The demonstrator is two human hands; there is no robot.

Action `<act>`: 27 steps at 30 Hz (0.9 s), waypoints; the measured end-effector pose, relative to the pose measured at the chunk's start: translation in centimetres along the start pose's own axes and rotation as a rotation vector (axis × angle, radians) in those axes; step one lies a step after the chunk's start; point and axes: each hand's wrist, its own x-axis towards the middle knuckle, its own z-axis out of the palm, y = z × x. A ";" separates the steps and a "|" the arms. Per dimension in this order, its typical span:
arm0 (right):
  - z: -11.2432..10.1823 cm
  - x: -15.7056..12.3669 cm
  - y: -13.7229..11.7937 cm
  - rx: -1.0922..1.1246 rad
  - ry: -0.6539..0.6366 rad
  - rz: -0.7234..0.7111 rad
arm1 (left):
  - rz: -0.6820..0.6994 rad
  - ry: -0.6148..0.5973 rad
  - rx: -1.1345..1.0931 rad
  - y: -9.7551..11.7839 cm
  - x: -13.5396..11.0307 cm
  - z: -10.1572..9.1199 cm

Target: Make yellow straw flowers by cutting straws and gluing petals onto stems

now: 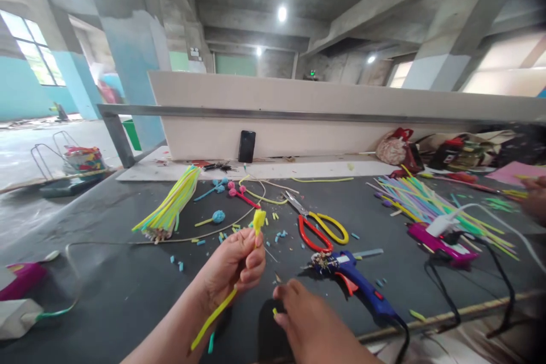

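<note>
My left hand (pixel 245 261) is closed around a yellow pipe cleaner (pixel 213 318), whose tail hangs below my fist. At its top, a folded yellow tuft (pixel 259 219) sticks up above my thumb and fingertips. Low over the table, my right hand (pixel 305 318) is bent with a short yellow pipe cleaner piece (pixel 275 311) at its thumb tip; the grip is partly hidden. A blue glue gun (pixel 358 281) lies to the right of that hand. Scissors with one red and one yellow handle (pixel 319 227) rest beyond it.
A pipe cleaner bundle (pixel 173 202) lies at left, with a looser pile (pixel 426 199) at right. Blue pompom stems (pixel 218 216) and a pink one (pixel 243 196) lie between. A phone (pixel 247 147) leans on the back panel. A magenta power strip (pixel 443 244) trails cords. Another person's hand (pixel 535 196) is far right.
</note>
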 end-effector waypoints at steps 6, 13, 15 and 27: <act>0.2 1.2 -0.2 -0.057 -0.113 0.015 | -0.004 0.008 -0.014 -0.1 0.1 0.1; -4.2 2.4 -1.3 0.679 -0.020 0.244 | -0.019 -0.012 -0.002 -0.2 0.1 0.3; -6.4 3.0 -2.0 0.839 -0.006 0.205 | -0.026 0.009 0.011 -0.2 0.1 0.5; -8.9 5.5 -4.4 0.401 0.394 -0.110 | 0.002 0.037 0.059 -0.5 0.1 0.7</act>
